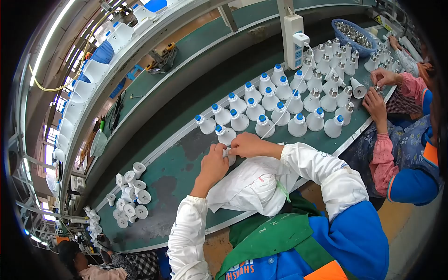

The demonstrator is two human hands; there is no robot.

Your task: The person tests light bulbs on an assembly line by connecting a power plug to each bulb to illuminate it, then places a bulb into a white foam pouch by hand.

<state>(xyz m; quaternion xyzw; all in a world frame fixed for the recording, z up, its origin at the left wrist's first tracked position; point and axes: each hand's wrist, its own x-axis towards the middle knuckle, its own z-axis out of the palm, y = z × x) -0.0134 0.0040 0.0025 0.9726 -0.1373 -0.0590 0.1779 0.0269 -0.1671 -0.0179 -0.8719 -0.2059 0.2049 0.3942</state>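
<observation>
My left hand [212, 164] is closed around the neck of a white bulb housing [231, 160], which is mostly hidden by my fingers. From the right, my right hand [248, 144] pinches the top of the same housing. Just beyond my fingers stands a white bulb housing with a blue top [226, 135], at the near end of several rows of similar ones. A crumpled white bag [252, 184] lies under my right forearm, against the bench's front edge.
Loose white housings [130, 193] are heaped on the green bench [158, 224] at left. A power strip [293, 42] hangs on a post, its white cable crossing the rows. Farther right, a co-worker's hands [377, 100] work near metal-capped housings and a blue basket [353, 37] of metal caps.
</observation>
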